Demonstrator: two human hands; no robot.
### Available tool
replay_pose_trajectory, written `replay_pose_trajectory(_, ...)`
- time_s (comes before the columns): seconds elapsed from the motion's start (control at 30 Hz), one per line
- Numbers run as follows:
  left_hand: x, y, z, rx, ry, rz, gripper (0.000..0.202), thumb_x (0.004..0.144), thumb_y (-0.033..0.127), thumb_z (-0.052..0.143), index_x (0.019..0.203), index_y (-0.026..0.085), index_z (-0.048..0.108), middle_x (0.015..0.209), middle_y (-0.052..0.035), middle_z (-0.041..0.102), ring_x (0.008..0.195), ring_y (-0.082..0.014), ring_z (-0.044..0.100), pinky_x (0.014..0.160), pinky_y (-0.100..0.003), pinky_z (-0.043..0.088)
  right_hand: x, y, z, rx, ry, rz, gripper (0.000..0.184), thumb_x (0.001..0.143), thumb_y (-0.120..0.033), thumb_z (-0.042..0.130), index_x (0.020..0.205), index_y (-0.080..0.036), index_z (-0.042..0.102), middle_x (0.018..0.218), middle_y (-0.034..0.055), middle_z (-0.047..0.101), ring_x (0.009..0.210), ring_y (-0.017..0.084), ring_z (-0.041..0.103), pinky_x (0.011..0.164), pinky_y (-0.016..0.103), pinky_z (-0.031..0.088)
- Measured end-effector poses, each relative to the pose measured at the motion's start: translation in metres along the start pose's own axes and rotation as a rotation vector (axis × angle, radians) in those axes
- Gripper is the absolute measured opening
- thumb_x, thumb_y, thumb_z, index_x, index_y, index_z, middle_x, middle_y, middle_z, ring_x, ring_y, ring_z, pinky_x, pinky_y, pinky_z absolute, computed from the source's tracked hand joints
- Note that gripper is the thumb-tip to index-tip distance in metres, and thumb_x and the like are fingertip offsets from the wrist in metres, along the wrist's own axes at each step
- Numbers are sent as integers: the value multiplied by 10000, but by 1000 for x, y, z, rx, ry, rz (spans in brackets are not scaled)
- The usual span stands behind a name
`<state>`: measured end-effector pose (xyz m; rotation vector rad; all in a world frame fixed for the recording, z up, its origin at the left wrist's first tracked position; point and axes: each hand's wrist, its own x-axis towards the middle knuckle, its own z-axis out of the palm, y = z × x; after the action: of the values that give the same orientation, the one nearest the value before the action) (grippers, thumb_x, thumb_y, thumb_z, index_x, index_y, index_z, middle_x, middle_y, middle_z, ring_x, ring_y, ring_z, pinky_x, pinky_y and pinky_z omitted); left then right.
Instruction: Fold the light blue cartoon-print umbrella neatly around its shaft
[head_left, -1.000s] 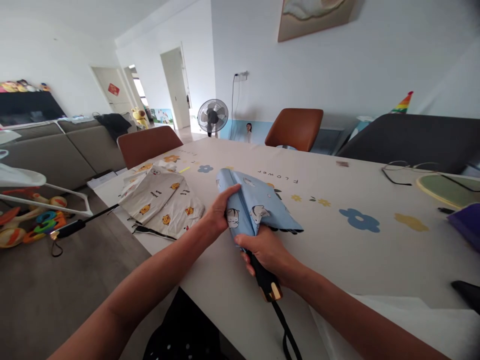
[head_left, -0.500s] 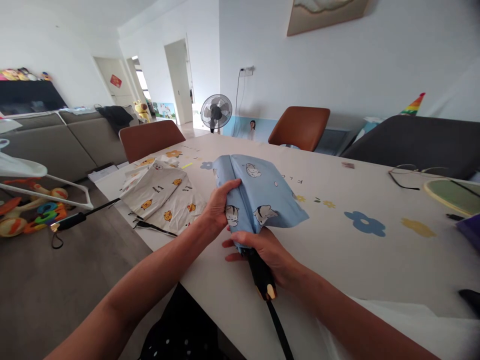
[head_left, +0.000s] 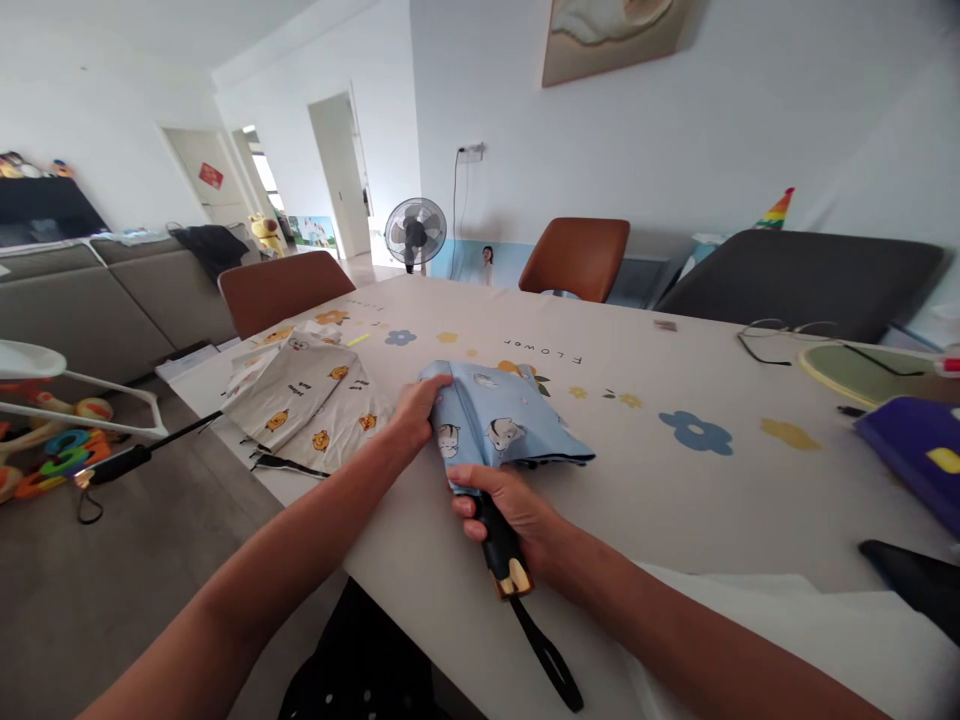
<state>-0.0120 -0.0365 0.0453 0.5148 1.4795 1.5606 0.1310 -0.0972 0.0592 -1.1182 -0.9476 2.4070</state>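
1. blue umbrella [head_left: 489, 412]: centre of frame, canopy loosely folded, black handle [head_left: 501, 545] and wrist strap [head_left: 551, 658] pointing to the bottom edge.
2. right hand [head_left: 517, 508], lower centre: fingers wrapped around the handle's top, thumb against the cloth.
3. left hand [head_left: 415, 414], centre: grasping the canopy's left side, thumb uppermost, remaining fingers hidden.
4. cream umbrella [head_left: 306, 392]: left of centre, lying on the table [head_left: 615, 510], shaft overhanging the edge.

White table [head_left: 607, 505] printed with flowers [head_left: 711, 440], cream patterned umbrella [head_left: 307, 395] lying at its left side, black handle [head_left: 124, 465] jutting past the edge, eyeglasses [head_left: 763, 355] and round green item [head_left: 840, 377] far right, purple item [head_left: 911, 450] and black object [head_left: 915, 578] at right, translucent white sheet [head_left: 840, 635] near right
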Motion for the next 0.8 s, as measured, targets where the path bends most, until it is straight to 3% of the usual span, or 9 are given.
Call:
replay_pose_trajectory(0.1,8,2,-6,193,185,366,616,592,204,675,1164,210,447,1260,-93,452,1023,-235,519,657,-253,474,2,3,-1,-23,-32,22,115,771,-197,511,676,-157,462,449,-60,413,326,41,375,285,121,279)
replay_pose_trajectory(0.17,7,1,-8,258,191,434,635,594,212,683,1176,232,430,1307,-87,402,1095,-242,470,731,-269,460,4,5,-3,-29,-56,14,112,764,-205,520,681,-155,463,451,-57,427,324,40,377,294,123,292)
replay_pose_trajectory(0.27,-2,-3,-7,277,124,338,624,531,224,747,1092,193,476,1197,-110,492,1098,-253,471,846,-299,410,7,7,-4,-43,-20,-27,121,748,-213,537,685,-164,446,449,-57,449,314,41,378,299,129,307)
replay_pose_trajectory(0.37,-13,-6,-2,164,74,233,646,466,220,796,1034,180,492,1032,-103,580,984,-248,544,795,-299,431,9,10,-2,-100,79,-104,114,730,-199,551,691,-165,449,432,-60,449,308,52,387,299,146,330)
replay_pose_trajectory(0.5,-23,-5,3,5,-230,-23,382,573,269,745,884,117,584,818,-97,638,741,-209,610,653,-294,485,10,11,-3,-292,176,-237,129,720,-233,575,714,-163,467,421,-48,472,296,84,426,283,183,362)
replay_pose_trajectory(0.6,-24,-6,5,-110,-392,-209,294,633,284,707,854,110,623,781,-96,659,690,-202,624,653,-309,514,11,11,-7,-316,175,-292,214,748,-348,567,813,-168,471,439,-39,504,313,109,467,293,205,395)
replay_pose_trajectory(0.7,-22,-7,6,-151,-373,-251,251,634,200,699,855,104,630,736,-92,670,675,-213,638,663,-327,530,12,10,-10,-254,107,-257,319,777,-466,506,869,-163,466,479,-6,554,348,139,524,326,233,431)
replay_pose_trajectory(0.8,-19,-7,5,-155,-300,-252,211,623,114,673,828,91,629,668,-79,664,628,-208,639,655,-332,536,11,8,-10,-161,-6,-169,362,800,-489,460,879,-136,483,549,49,611,418,172,589,409,275,486)
